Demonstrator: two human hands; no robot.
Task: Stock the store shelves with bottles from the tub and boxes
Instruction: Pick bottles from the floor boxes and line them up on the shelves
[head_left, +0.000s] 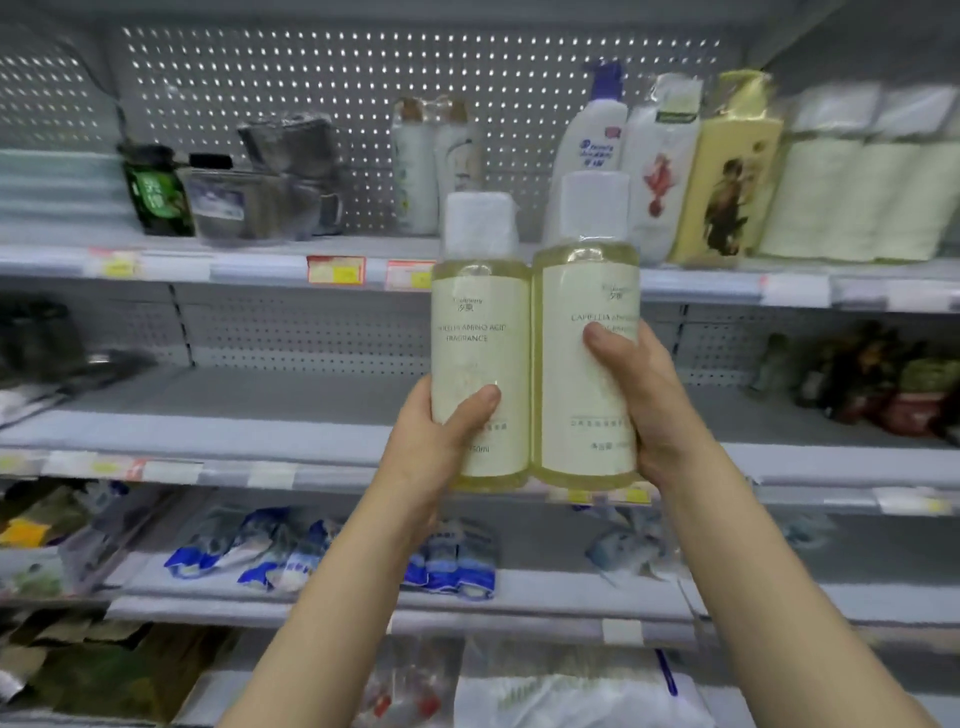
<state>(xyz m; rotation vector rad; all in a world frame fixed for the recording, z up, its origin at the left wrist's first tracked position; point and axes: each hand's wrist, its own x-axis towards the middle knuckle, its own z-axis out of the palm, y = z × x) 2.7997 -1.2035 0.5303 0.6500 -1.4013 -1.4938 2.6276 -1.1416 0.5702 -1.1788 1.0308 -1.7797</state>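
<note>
I hold two bottles upright and side by side, touching each other, in front of the shelves. My left hand (441, 431) grips the left bottle (480, 332) low on its body, the thumb laid across the front label. My right hand (644, 395) grips the right bottle (587, 312) from its outer side, the thumb pressed on its label higher up. The rest of my fingers curl behind the bottles, out of sight. Both bottles hold pale yellow liquid and have white caps that reach up past the top shelf (234, 260) edge. At 1 o'clock from them, a white pump bottle (587, 140) stands on that shelf, with a yellow bottle (727, 171) further right. At 10 o'clock sits a green pouch (156, 192). At 7 o'clock, on a lower shelf, lie blue packs (291, 551).
</note>
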